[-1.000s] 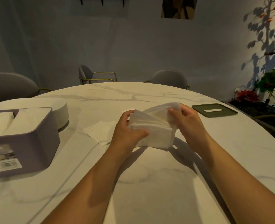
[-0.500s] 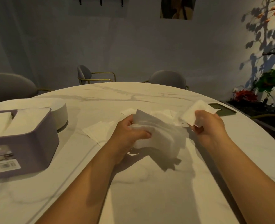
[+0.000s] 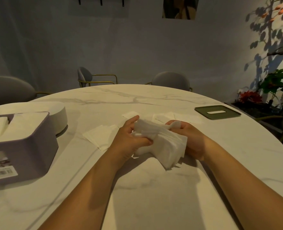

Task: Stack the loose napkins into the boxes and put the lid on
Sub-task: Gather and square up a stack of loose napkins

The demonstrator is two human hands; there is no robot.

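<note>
A fanned stack of white napkins point(image 3: 164, 143) is held just above the marble table point(image 3: 154, 196). My left hand point(image 3: 129, 138) grips its left side, thumb on top. My right hand point(image 3: 192, 138) holds the right side from behind, with one napkin pinched at the fingertips. Loose napkins lie flat on the table: one point(image 3: 100, 136) left of my hands, several point(image 3: 179, 117) beyond them. A grey-purple box point(image 3: 21, 151) at the left is open and holds napkins. A dark green lid point(image 3: 218, 112) with a slot lies at the far right.
A round white box or lid point(image 3: 57, 117) sits behind the purple box. Grey chairs point(image 3: 170, 80) stand around the far side of the table. Potted plants point(image 3: 273, 90) are at the right by the wall.
My right hand, which had lifted a single napkin off to the right, has come back to the stack and now holds it together with my left hand.
</note>
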